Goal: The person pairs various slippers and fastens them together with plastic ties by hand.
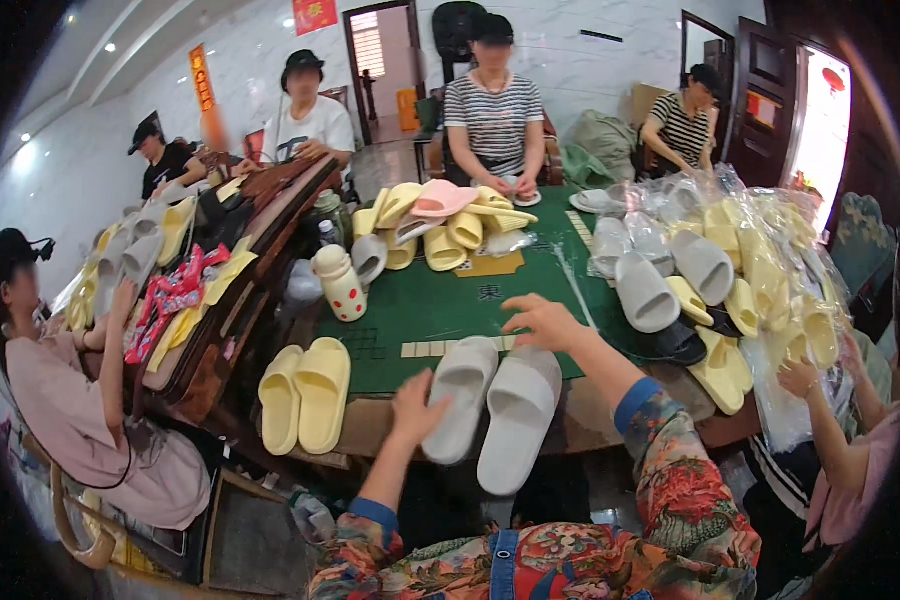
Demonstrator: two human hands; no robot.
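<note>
Two grey slippers lie side by side at the near edge of the green table, a left one [462, 398] and a right one [518, 422], both jutting over the edge. My left hand [416, 410] is beside the left slipper's outer side, fingers apart and thumb pointing at it; whether it touches is unclear. Over the far end of the right slipper reaches my right hand [545, 322], its fingers spread and holding nothing. A pair of pale yellow slippers [322, 395] rests to the left of my left hand.
A white bottle with red spots [339, 284] stands at the left. Beyond it are piled yellow, pink and grey slippers [440, 198]. More slippers [705, 265], some in clear plastic bags [770, 260], crowd the right side. Several people sit around, one with hands [800, 378] close at my right.
</note>
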